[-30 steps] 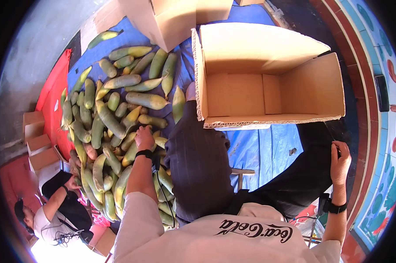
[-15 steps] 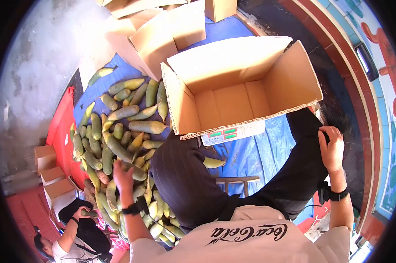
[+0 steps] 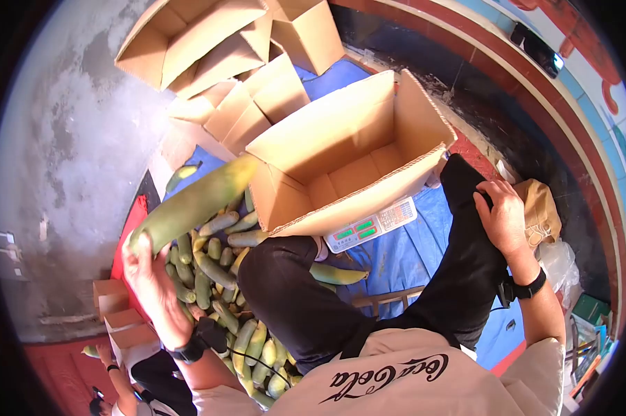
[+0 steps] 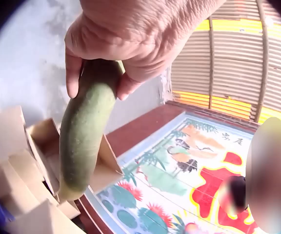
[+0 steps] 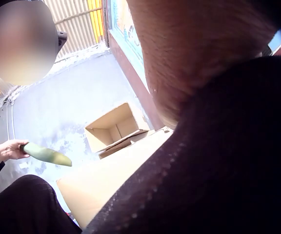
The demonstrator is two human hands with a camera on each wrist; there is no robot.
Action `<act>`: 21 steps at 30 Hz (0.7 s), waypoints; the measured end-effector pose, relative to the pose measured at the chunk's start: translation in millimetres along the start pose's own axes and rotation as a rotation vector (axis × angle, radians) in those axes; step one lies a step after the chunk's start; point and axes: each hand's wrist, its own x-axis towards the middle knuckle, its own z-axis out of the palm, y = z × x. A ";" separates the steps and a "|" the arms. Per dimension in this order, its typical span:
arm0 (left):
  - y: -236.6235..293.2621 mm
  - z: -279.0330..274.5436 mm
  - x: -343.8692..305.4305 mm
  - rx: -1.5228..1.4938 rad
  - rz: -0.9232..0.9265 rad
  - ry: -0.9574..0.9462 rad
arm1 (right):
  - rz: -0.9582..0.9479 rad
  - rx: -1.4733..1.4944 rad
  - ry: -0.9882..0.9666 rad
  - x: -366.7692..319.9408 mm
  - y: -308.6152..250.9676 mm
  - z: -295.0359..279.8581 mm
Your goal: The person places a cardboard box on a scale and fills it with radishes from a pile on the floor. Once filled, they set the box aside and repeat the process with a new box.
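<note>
My left hand [image 3: 153,291] grips a long green radish [image 3: 195,201] by one end, thumb and fingers around it. The radish is raised above the pile, its yellowish tip overlapping the left edge of an open cardboard box [image 3: 368,209] in the head view. In the left wrist view the radish [image 4: 84,136] hangs down from the fingers. My right hand [image 3: 503,215] rests on my right knee, holding nothing. Many more green radishes [image 3: 216,270] lie heaped beside my left leg.
The box stands on a digital scale [image 3: 372,225] with lit green displays, on a blue tarp [image 3: 434,239]. More cardboard boxes [image 3: 257,93] stand behind it. One radish [image 3: 337,274] lies between my legs. Another person [image 3: 129,388] sits at lower left.
My left hand has risen from the pile with a radish in its grip. My right hand stays on the knee. The head view has turned, showing more boxes behind.
</note>
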 end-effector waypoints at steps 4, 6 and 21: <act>-17.9 86.3 26.3 0.063 -0.208 -0.278 | 0.006 0.033 0.023 -3.9 6.1 -1.1; -21.0 139.0 30.1 0.254 -0.307 -0.377 | 0.003 0.046 0.035 -5.4 8.2 -1.6; -156.3 317.0 17.0 0.863 -0.504 -0.930 | 0.046 0.176 0.034 -5.7 18.1 -5.4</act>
